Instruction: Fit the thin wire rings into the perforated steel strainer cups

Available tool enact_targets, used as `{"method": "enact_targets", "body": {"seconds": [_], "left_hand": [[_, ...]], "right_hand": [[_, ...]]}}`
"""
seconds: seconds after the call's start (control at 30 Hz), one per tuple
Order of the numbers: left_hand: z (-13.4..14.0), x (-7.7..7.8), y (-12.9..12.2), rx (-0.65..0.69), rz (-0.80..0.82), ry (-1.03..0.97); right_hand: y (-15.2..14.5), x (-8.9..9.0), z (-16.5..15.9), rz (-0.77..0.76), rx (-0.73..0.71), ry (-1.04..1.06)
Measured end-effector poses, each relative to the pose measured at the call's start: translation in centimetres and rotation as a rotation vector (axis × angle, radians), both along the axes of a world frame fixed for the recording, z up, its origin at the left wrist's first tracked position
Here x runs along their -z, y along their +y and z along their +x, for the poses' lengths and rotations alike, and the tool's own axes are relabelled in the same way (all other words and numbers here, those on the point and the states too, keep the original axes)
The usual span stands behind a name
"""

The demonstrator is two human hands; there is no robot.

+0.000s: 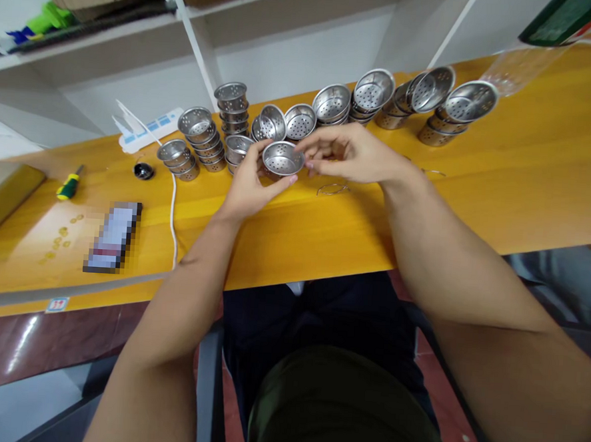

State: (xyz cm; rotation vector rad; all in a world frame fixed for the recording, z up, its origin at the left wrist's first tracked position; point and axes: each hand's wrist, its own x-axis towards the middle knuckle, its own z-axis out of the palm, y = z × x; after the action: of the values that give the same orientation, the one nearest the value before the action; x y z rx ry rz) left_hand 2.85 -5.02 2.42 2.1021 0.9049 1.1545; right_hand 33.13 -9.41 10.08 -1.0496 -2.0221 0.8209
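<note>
A small perforated steel strainer basket point(283, 159) is held just above the yellow tabletop, its open top tilted towards me. My left hand point(250, 185) grips it from the left, thumb along the near side and fingers behind. At its right rim is my right hand point(339, 154), fingers curled and thumb drawn in close to the basket; whatever lies between those fingertips is too small to make out. Below the right hand, a bent thin wire point(333, 188) lies on the table. Stacked strainer baskets point(201, 125) stand just behind both hands.
More basket stacks point(373, 92) run along the back to a clear plastic bottle point(525, 62). Leftward lie a power strip point(151, 131), its white cable point(173, 220), a round black object point(143, 170), a phone point(113, 236) and a screwdriver point(70, 184). White shelving point(296, 41) rises behind.
</note>
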Motion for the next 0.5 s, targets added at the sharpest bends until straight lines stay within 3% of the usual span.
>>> {"method": "enact_targets", "body": {"seconds": [0.1,0.23,0.33,0.5], "left_hand": [[-0.1,-0.4,-0.3,-0.030,0.032,0.052],[-0.1,-1.3,-1.0,-0.021,0.007,0.145],[0.0,-1.7,-1.5,-0.003,-0.015,0.169],[0.0,-2.4,-2.0,0.017,-0.050,0.193]], "right_hand": [[0.6,-0.5,1.6,-0.077,0.120,-0.240],[0.5,-1.3,2.0,-0.296,0.084,-0.734],[-0.1,-1.8,0.5,-0.271,0.121,-0.906],[-0.5,-1.8,-2.2,-0.220,0.146,-1.024]]}}
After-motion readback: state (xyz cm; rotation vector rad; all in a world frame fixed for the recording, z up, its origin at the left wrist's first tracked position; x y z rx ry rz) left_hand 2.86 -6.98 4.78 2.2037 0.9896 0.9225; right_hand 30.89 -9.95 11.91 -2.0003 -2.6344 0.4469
